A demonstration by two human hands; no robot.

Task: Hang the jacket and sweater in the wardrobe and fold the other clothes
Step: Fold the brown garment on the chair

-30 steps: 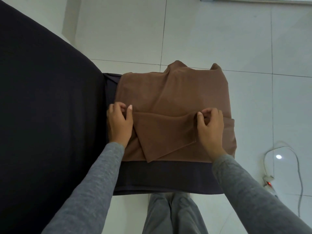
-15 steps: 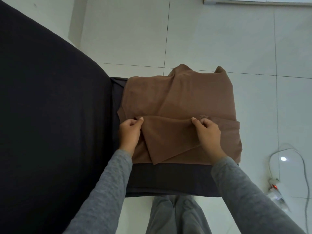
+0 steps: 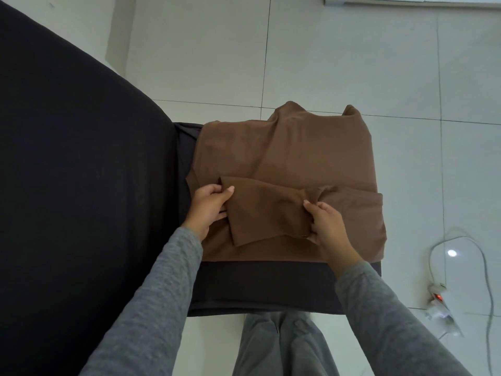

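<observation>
Head view showed a brown garment [image 3: 284,158] lying flat on a dark cloth [image 3: 257,286], its far end drooping over the cloth's far edge toward the tiled floor [image 3: 352,63]. A flap [image 3: 265,213] of the same brown fabric lay folded across the garment's near half, and both hands sat on that flap, one at each end.

The left hand [image 3: 208,207] pinched the flap's left edge, thumb on top and fingers curled beneath the fold. The right hand [image 3: 328,226] gripped the flap's right edge in the same way, thumb pressed on top, fingers tucked under the fabric. The flap stretched between the two hands, and the rest of the garment spread out beyond them and to the right.

Grey sleeves [image 3: 162,294] covered both forearms, and grey trousers [image 3: 282,348] showed below the cloth's near edge. A broad black surface [image 3: 67,185] filled the left side, touching the cloth. A power strip [image 3: 442,308] with a red light lay on the floor to the right, well apart from the garment, with a white cable [image 3: 485,267] looping beside it.
</observation>
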